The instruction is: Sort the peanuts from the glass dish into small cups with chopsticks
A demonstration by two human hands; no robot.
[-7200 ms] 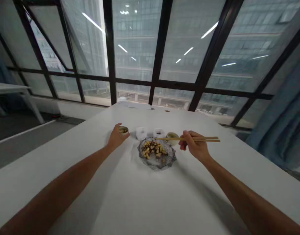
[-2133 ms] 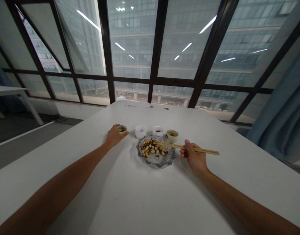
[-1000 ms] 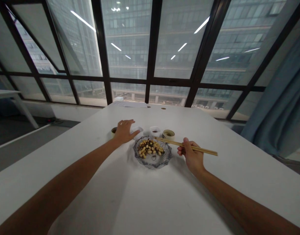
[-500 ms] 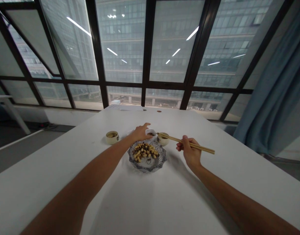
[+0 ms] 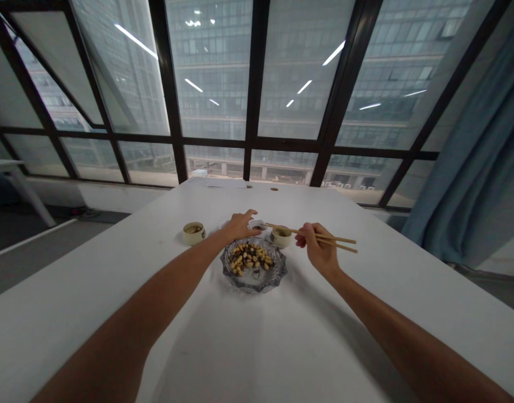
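Note:
A pair of wooden chopsticks is held in my right hand, their tips reaching left over a cream cup to a small white dish. Around that dish my left hand has its thumb and fingers curved, gripping its side behind the glass bowl. The scalloped glass bowl holds a heap of peanuts with dark bits among them. What lies in the white dish is mostly hidden.
Left of the bowl stands another cream cup on the white table. Papers lie at the table's far edge, before the windows. A blue curtain hangs at the right.
My right hand has moved a little left and up, and the rear ends of the chopsticks have spread apart. My left hand stays at the white dish.

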